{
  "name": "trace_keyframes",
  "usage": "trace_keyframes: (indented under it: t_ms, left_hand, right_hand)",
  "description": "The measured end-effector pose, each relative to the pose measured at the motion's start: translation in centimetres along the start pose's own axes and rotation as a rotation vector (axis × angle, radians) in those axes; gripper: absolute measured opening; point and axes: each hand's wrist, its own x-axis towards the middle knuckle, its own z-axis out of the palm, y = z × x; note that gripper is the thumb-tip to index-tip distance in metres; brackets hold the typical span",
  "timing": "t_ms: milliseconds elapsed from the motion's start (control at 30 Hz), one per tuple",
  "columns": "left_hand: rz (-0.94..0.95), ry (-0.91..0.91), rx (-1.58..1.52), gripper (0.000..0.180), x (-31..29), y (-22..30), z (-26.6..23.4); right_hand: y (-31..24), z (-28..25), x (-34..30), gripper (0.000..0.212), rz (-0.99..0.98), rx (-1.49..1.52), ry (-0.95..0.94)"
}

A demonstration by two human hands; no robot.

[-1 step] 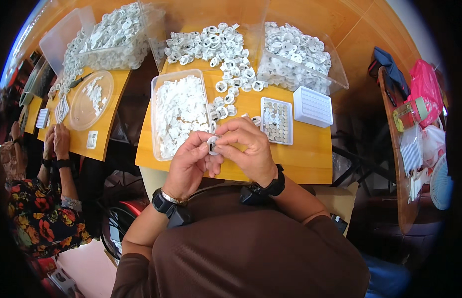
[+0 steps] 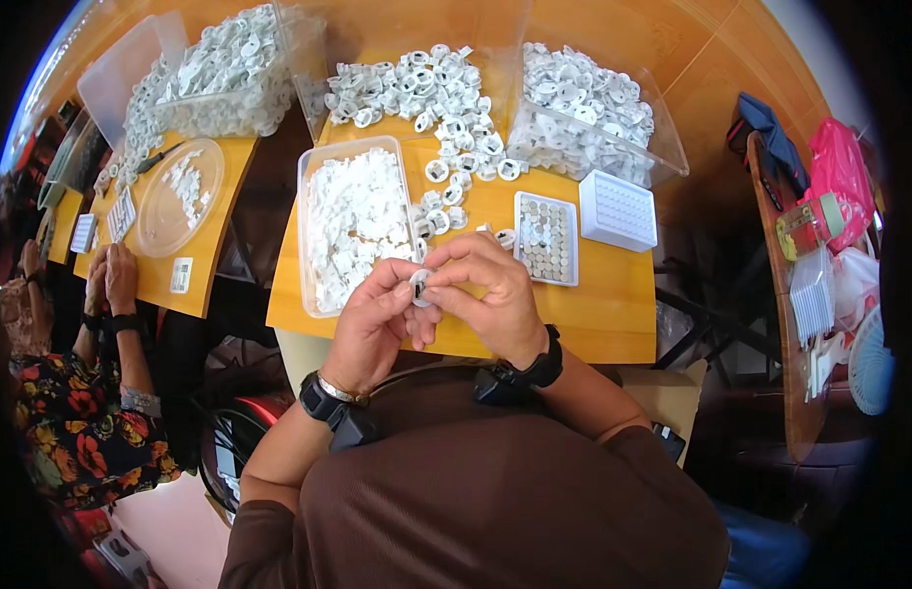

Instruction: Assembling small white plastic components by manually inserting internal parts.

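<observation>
Between my two hands, over the near edge of the table, is a small round white plastic part (image 2: 417, 286) with a dark slot in its middle. My left hand (image 2: 375, 316) pinches it from the left with thumb and fingers. From the right, the thumb and forefinger of my right hand (image 2: 487, 296) close on its other side. A clear tub (image 2: 302, 231) of small white plastic pieces stands just beyond my left hand. A white tray (image 2: 575, 231) filled with round silvery button cells lies past my right hand. Similar round parts (image 2: 456, 133) are strewn over the table beyond.
A clear bin (image 2: 585, 113) heaped with white parts stands at the back right, another (image 2: 230, 83) at the back left. A white slotted box (image 2: 618, 211) sits beside the cell tray. At the left, a co-worker's hands (image 2: 114, 278) rest near a round lid (image 2: 147, 221) holding small pieces.
</observation>
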Motion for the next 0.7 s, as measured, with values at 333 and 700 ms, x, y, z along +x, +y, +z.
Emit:
trace_keyframes:
  t_ms: [333, 700]
  left_hand:
    - [-0.019, 0.037, 0.209, 0.03, 0.0, 0.2, 1.0]
    - [-0.046, 0.04, 0.124, 0.026, 0.1, -0.2, 1.0]
  right_hand:
    - [0.3, 0.2, -1.0, 0.013, 0.425, 0.571, 0.052]
    - [0.0, -0.1, -0.9, 0.007, 0.237, 0.159, 0.003]
